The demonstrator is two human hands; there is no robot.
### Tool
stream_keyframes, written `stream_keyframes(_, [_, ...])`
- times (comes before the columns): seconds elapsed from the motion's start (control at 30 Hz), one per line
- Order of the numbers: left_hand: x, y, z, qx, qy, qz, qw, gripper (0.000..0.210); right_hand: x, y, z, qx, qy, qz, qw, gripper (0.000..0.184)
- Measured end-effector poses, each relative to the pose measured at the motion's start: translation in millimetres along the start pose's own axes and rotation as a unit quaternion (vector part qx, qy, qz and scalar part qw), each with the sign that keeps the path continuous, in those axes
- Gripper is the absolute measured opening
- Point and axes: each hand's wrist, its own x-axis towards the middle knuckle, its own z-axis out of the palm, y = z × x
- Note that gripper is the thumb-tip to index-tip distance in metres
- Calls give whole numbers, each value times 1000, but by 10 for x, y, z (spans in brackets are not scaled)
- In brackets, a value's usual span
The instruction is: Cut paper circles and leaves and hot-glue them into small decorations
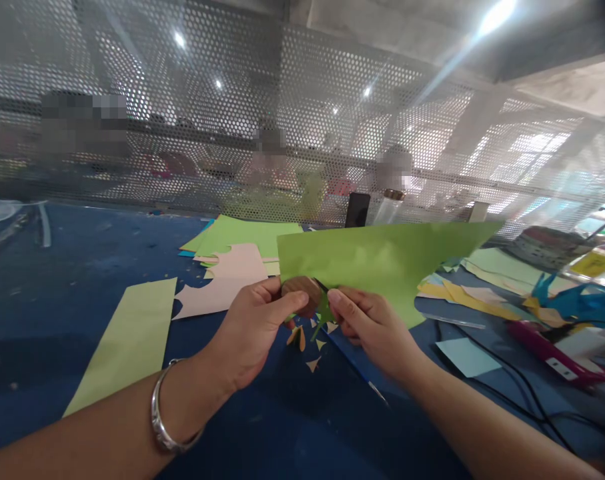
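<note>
A large sheet of green paper (pixel 362 257) stands up from the table, its lower left edge pinched by my left hand (pixel 257 327), thumb on the near side. My right hand (pixel 375 327) is closed at the same edge around what looks like scissors; only a thin dark blade (pixel 321 285) shows, and the handles are hidden by my fingers. Between the hands hangs a narrow cut green piece (pixel 323 313). Beneath lie small paper scraps (pixel 313 365), folded orange petal-like pieces (pixel 297 338) and a slim blue rod (pixel 355 365).
At left are a pale green strip (pixel 132 333) and notched pink paper (pixel 242 267), near stacked green sheets (pixel 252 233). A phone (pixel 357 210) and clear bottle (pixel 388 208) stand before a perforated metal panel (pixel 207 87). At right are a magenta glue gun (pixel 542 350), black cable (pixel 525 397) and yellow offcuts (pixel 475 299).
</note>
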Motion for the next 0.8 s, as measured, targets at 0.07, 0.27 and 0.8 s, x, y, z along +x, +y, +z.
stream_keyframes(0.07, [2,-2,3,-5,-7,-1,1000,9,-6,-1,-6,-6,1,-1,1000,49])
stream_keyframes(0.27, [1,14,0,-22,-35,-11,999,8,-20,11,-30,-20,1,-7,1000,50])
stream_keyframes(0.8, [21,-19,-50,24,-65,-35,997,13,26,35,-35,-67,-12,-8,998,50])
